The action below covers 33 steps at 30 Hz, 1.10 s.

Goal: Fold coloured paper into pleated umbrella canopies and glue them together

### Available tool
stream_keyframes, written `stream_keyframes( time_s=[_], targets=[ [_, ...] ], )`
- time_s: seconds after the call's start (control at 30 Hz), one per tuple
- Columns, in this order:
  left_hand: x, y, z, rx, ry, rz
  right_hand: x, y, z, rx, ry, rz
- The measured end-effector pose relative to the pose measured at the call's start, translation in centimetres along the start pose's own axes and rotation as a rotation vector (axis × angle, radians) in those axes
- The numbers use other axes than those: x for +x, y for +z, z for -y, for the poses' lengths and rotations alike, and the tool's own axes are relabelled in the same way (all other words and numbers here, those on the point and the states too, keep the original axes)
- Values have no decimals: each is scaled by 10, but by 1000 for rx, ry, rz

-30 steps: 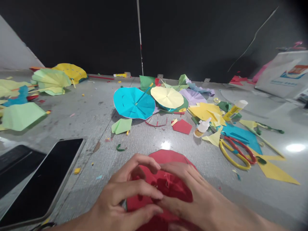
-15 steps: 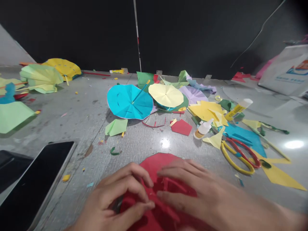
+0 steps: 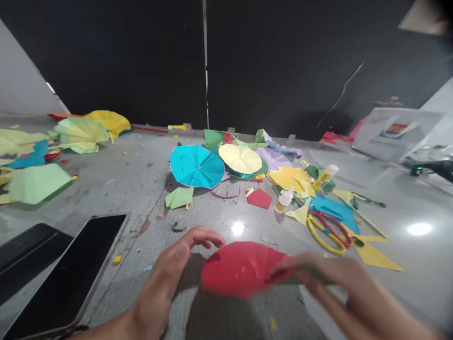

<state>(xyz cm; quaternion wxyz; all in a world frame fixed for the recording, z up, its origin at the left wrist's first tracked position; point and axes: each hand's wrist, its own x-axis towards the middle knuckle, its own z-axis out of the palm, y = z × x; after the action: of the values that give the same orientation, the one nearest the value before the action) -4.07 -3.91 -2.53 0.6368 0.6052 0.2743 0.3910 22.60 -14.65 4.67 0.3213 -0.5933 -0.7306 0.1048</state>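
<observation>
A round red paper disc [image 3: 240, 268] is lifted above the grey tabletop, tilted and slightly blurred. My right hand [image 3: 325, 278] pinches its right edge, and a strip of green shows beneath those fingers. To the left of the disc, my left hand [image 3: 184, 255] is raised with its fingers apart and curved, near the disc's upper left edge, holding nothing. A shadow lies on the table below the disc.
Phone [image 3: 71, 278] and dark case [image 3: 31, 250] at left; blue disc [image 3: 198, 166] and cream disc [image 3: 240, 158] beyond the hands. Glue bottle [image 3: 284, 200], scissors [image 3: 329, 231] and yellow paper scraps [image 3: 292, 180] at right; white bag [image 3: 392, 134] farther back.
The red disc has been raised off the table and tilted by my right hand. My left hand has moved off the paper, its fingers opened. The camera view has shifted.
</observation>
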Motion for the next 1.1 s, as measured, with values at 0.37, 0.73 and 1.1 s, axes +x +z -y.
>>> stream_keyframes(
  time_s=[0.37,0.73,1.1],
  targets=[
    [15,4,6,-100,-145,52,34,3,-15,804,500,63],
    [18,4,0,67,-112,-148,38,26,-48,841,503,127],
    [19,3,0,-55,-204,3,35,42,-63,935,488,78]
  ],
)
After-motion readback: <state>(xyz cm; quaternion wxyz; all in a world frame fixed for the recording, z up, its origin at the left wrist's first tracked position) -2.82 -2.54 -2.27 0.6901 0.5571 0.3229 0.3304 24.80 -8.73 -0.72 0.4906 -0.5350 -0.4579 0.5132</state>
